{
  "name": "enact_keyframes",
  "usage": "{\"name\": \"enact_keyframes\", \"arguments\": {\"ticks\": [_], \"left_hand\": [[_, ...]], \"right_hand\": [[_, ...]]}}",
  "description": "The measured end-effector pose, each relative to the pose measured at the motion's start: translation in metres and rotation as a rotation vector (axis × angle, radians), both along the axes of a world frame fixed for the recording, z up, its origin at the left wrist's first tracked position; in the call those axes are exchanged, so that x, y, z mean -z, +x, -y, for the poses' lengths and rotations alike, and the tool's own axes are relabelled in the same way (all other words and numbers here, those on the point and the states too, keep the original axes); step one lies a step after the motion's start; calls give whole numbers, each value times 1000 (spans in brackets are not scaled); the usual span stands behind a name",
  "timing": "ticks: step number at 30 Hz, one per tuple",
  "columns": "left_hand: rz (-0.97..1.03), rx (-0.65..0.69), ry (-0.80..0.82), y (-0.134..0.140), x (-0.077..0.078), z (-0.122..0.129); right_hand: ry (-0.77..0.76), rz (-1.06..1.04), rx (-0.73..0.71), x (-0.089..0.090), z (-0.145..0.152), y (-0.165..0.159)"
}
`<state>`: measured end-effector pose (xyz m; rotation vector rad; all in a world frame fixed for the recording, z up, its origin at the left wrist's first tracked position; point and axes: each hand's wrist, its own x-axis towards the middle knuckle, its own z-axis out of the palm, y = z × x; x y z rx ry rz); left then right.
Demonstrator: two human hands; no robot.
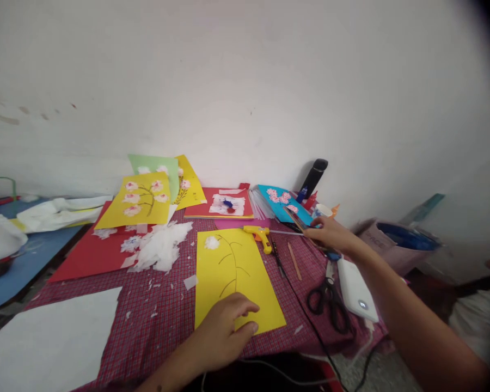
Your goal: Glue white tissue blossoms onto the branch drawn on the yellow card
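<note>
My left hand [228,329] rests on the lower part of a yellow sheet [255,283], thumb and forefinger apart, holding nothing. Drawn on that sheet is a dark branching stem, with one white crumpled-paper flower [212,243] near its top left. Over at the back right, my right hand [330,234] has its fingers closed at a thin brown stick [294,219], whose exact kind I cannot make out. A yellow glue gun [262,237] with a glue stick in its rear lies across the sheet's upper right edge. Beside it are a dark pen [276,257] and a wooden pencil [294,262].
Black-handled scissors [330,299] and a white power bank [357,288] lie at right, cables running down. Torn white tissue [163,245] and finished flower cards [136,201] are at left. A blue card [283,201] and black bottle [313,177] stand near the wall.
</note>
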<state>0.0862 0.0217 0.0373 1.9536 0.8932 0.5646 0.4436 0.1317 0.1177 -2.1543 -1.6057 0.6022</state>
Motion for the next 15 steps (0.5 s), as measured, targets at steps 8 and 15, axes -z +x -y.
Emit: {"name": "enact_keyframes", "arguments": {"ticks": [8,15], "left_hand": [[14,-12,17,-14,11,15],[61,25,76,-25,22,14]], "right_hand": [[-17,267,23,12,-104,-60],[-22,351,12,33,-147,-97]]}}
